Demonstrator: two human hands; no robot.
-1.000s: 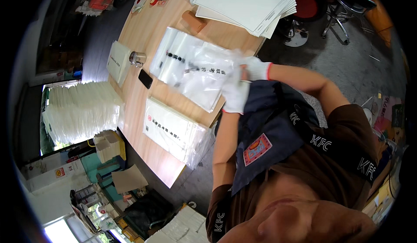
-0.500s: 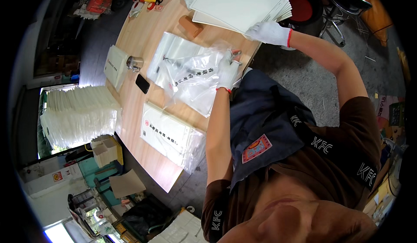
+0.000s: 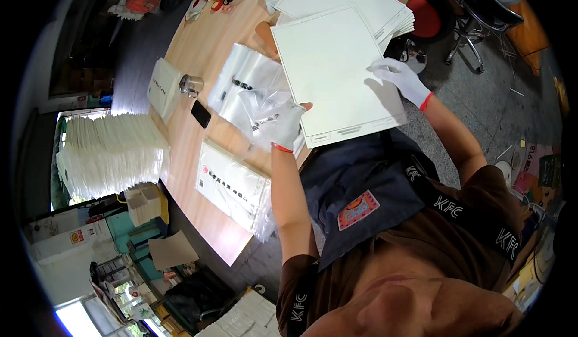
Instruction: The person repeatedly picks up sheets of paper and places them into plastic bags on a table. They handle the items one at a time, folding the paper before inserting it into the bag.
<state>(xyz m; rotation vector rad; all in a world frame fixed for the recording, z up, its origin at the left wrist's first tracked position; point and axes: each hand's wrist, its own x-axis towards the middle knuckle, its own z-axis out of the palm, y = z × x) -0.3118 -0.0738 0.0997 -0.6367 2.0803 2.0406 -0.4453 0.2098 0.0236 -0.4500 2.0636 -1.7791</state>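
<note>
A large cream sheet of paper [image 3: 337,72] with a thin printed border is held up over the table's near edge. My right hand [image 3: 402,79], in a white glove with a red cuff, grips its right edge between thumb and fingers. At the sheet's left edge is my gloved left hand [image 3: 288,125], its bare thumb tip against the paper. That hand is closed on a crumpled clear plastic bag [image 3: 259,111] with dark printing; its fingers are partly hidden. Under the bag lies a pile of flat clear bags [image 3: 241,75]. Behind the held sheet, more cream sheets [image 3: 343,0] lie fanned out.
On the wooden table [image 3: 180,180] are a bagged stack of sheets [image 3: 229,183], a black phone [image 3: 200,115], a metal-lidded jar [image 3: 191,84], a brown block [image 3: 265,36] and a smaller packet [image 3: 162,87]. A tall bagged stack [image 3: 111,156] stands left. A wheeled chair [image 3: 481,18] is at right.
My right hand has brought a cream sheet from the fanned pile toward me, beside the bag. My left hand has shifted left and nearer with the bag's edge.
</note>
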